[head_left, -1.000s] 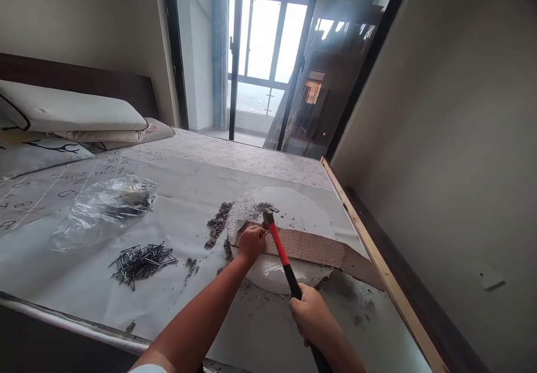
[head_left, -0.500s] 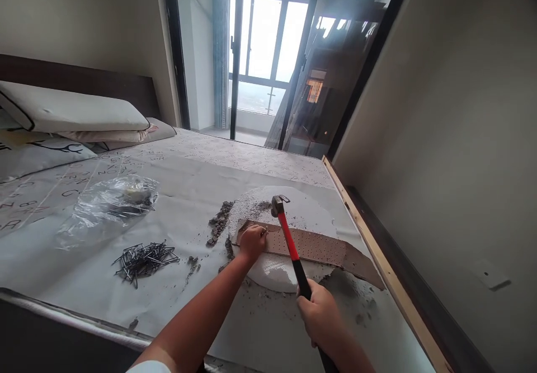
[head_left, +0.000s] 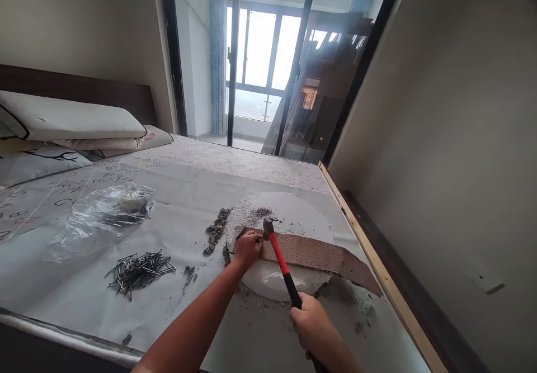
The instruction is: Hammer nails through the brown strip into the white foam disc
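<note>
My right hand (head_left: 315, 324) is closed round the black grip of a claw hammer (head_left: 279, 254) with a red section on its handle. The hammer's head is low over the left end of a brown strip (head_left: 312, 251) dotted with rows of small holes. Beside that head, my left hand (head_left: 247, 248) pinches a thin nail upright on the strip; fingers partly hide it. The strip lies across a round white slab (head_left: 268, 284) on the covered bed. To the left is a pile of loose nails (head_left: 139, 272).
Grey rubble (head_left: 217, 231) lies along the slab's left edge. A clear plastic bag (head_left: 111, 211) is farther left, with pillows (head_left: 71, 117) behind it. A wooden rail (head_left: 369, 247) runs along the bed's right side, near the wall.
The hammer head has come down from above the strip to close beside my left fingers. My left hand still pinches at the strip's left end. The view has tilted slightly up.
</note>
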Motion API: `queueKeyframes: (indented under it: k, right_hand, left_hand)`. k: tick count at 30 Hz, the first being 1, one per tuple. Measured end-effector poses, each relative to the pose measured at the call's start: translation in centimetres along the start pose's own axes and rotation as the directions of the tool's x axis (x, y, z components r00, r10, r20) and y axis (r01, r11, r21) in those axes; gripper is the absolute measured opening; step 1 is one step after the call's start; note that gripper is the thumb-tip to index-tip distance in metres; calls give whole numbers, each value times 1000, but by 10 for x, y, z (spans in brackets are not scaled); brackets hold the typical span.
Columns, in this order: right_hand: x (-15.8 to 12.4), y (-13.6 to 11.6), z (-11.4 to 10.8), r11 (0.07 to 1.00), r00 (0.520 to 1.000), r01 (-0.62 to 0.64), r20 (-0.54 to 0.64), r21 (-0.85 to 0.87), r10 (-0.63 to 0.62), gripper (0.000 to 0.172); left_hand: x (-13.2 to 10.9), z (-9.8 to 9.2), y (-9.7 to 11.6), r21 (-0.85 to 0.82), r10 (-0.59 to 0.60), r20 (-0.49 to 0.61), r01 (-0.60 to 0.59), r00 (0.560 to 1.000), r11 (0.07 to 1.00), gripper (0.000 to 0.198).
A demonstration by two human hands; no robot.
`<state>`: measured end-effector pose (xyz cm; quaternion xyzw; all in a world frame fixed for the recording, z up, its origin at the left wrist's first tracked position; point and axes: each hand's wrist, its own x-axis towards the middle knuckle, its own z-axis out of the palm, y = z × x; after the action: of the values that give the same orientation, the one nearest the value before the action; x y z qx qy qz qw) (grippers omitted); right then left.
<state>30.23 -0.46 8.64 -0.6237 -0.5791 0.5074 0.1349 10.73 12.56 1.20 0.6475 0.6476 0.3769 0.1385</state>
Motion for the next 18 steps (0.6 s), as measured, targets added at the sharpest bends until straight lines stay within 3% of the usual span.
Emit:
queueKeyframes:
  k: [3, 5, 9, 11, 14, 16, 18]
  right_hand:
    - [-3, 1, -3, 997, 991, 73, -109, -12, -74, 13]
    - [-3, 1, -3, 994, 983, 113, -145, -9, -113, 13]
    - [8, 2, 6, 999, 999, -12, -41, -30, 11, 13]
    - [16, 5, 10, 999, 999, -47, -16, -24, 47, 13]
    - [22, 14, 10, 997, 1000, 8, -23, 74, -6, 12]
    - [24, 18, 7, 983, 999, 14, 29, 183, -20, 10]
    - [24, 21, 5, 951, 995, -2, 100, 308, -30, 8]
  left_hand:
    - [4, -9, -5, -242, -115, -30, 104, 993, 965, 21]
    - [7, -13, -8, -413, -239, -46, 200, 970, 889, 23]
    - [8, -13, -12, -708, -375, -30, 246, 926, 662, 21]
    - [8, -14, -12, -780, -385, -2, 240, 923, 578, 18]
    - [7, -24, -2, -826, -382, -13, 205, 924, 525, 10]
    - [1, -40, 20, -861, -331, -21, 152, 944, 486, 3]
    - [-15, -63, 57, -935, -166, 51, 105, 985, 338, 11]
